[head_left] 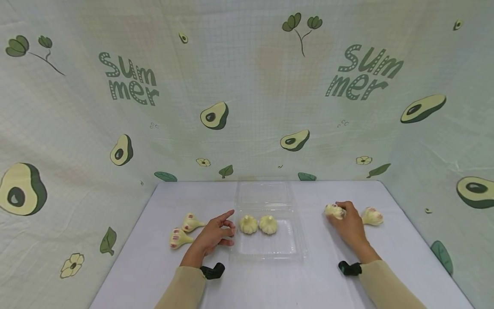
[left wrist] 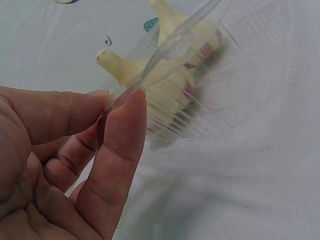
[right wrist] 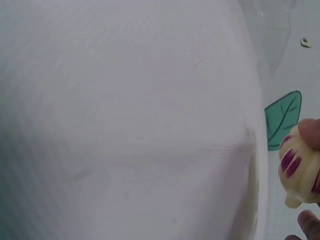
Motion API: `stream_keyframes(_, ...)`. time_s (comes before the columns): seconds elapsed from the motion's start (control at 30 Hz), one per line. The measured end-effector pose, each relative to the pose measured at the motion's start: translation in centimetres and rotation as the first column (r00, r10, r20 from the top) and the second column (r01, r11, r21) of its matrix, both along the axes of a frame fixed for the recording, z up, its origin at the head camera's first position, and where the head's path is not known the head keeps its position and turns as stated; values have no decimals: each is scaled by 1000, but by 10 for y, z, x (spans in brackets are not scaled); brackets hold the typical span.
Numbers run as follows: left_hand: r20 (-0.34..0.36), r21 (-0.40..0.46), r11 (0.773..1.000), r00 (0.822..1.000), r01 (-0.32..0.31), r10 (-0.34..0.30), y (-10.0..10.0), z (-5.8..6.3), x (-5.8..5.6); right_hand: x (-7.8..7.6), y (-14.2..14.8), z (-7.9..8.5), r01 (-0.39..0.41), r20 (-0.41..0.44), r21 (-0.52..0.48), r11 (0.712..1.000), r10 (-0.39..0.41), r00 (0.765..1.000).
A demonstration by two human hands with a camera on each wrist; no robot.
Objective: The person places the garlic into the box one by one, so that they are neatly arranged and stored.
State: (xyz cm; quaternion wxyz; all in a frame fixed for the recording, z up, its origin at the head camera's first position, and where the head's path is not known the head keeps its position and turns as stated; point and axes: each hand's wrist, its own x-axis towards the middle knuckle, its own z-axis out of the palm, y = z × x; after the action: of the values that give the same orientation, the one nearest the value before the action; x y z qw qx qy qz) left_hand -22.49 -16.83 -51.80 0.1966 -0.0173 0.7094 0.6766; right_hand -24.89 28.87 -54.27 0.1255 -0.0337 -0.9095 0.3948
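My left hand (head_left: 217, 235) is at the left side of a clear plastic clamshell box (head_left: 266, 253). In the left wrist view its thumb and finger (left wrist: 125, 130) pinch the box's rim. The box lies with its lid (head_left: 264, 194) folded back. Two garlic bulbs, a left one (head_left: 248, 224) and a right one (head_left: 268, 225), stand side by side in its rear part. To the right of the box, my right hand (head_left: 349, 225) grips a garlic bulb (head_left: 334, 211) with purple streaks. The right wrist view shows that bulb (right wrist: 297, 167) only partly, at its right edge.
Beside my left hand lie two more garlic bulbs, one behind (head_left: 191, 222) and one in front (head_left: 179, 238). Another bulb (head_left: 372, 216) rests right of my right hand. A white cloth covers the table (head_left: 320, 283); a printed avocado curtain (head_left: 247, 77) surrounds its back and sides.
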Motion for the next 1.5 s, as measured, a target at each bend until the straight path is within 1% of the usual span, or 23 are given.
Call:
stream_keyframes(0.27, 8, -5, 1000, 1000, -5, 5, 1, 1, 0, 4, -5, 4, -35, 16, -53, 998, 36, 999)
stream_keyframes(0.53, 0, 0, 1000, 1000, 0, 0, 1, 3, 2, 8, -11, 7, -19, 8, -50, 999, 19, 1000)
stream_keyframes(0.7, 8, -3, 1000, 1000, -4, 4, 1, 2, 2, 8, -13, 9, -22, 4, -105, 994, 23, 1000)
stream_keyframes(0.83, 10, -1, 1000, 1000, -5, 5, 1, 2, 1, 7, -13, 10, -45, 16, -153, 987, 48, 999)
stream_keyframes(0.93, 8, 1, 1000, 1000, -3, 3, 0, 2, 1, 6, -13, 11, -60, 15, -137, 989, 63, 998)
stream_keyframes(1.0, 9, 2, 1000, 1000, -2, 2, 0, 2, 1, 6, -13, 12, -87, 1, -145, 986, 88, 996)
stream_keyframes(1.1, 8, 3, 1000, 1000, -2, 2, 0, 1, 0, 6, -15, 13, -144, -23, -170, 975, 142, 990)
stream_keyframes(1.17, 8, 5, 1000, 1000, -2, 2, 0, 1, 0, 6, -16, 14, -168, -30, -195, 966, 165, 986)
stream_keyframes(1.23, 7, 6, 1000, 1000, -2, 2, 0, 1, 1, 6, -17, 14, -164, -25, -191, 968, 162, 987)
stream_keyframes(1.4, 6, 6, 1000, 1000, -2, 2, 0, 1, 1, 6, -19, 15, -114, 0, -147, 983, 116, 993)
stream_keyframes(1.5, 7, 1, 1000, 1000, -4, 4, 0, 0, 0, 6, -20, 15, -104, 1, -132, 986, 105, 994)
